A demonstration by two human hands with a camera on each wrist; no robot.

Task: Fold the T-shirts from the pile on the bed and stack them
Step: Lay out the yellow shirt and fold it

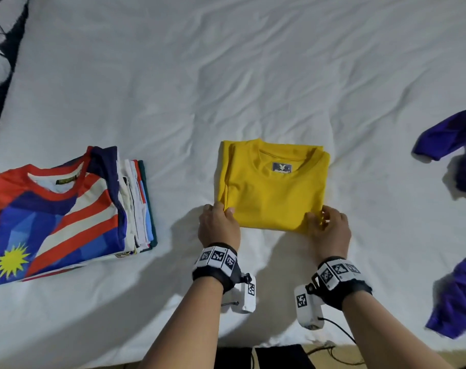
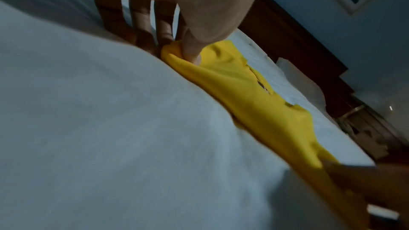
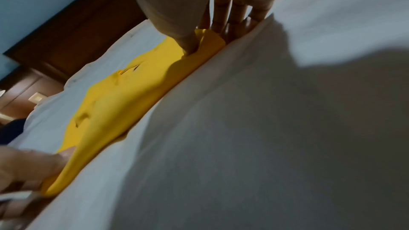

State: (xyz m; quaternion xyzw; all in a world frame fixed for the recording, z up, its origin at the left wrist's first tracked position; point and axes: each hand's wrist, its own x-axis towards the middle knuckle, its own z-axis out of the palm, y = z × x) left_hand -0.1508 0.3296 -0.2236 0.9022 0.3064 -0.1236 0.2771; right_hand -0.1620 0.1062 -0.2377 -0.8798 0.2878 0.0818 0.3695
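A folded yellow T-shirt (image 1: 273,187) lies collar-up in the middle of the white bed (image 1: 226,75). My left hand (image 1: 220,222) pinches its near left corner, thumb on top and fingers under the fabric; the left wrist view shows the thumb pressed into the yellow T-shirt (image 2: 254,104). My right hand (image 1: 327,227) pinches the near right corner the same way, and the right wrist view shows its thumb on the yellow T-shirt (image 3: 124,104). A stack of folded shirts (image 1: 66,209), topped by a red, white and blue one, sits at the left.
Unfolded purple garments lie at the right edge, one higher (image 1: 450,150) and one nearer (image 1: 455,296). The bed's near edge runs just behind my forearms. A dark wooden headboard (image 2: 298,41) stands beyond the bed.
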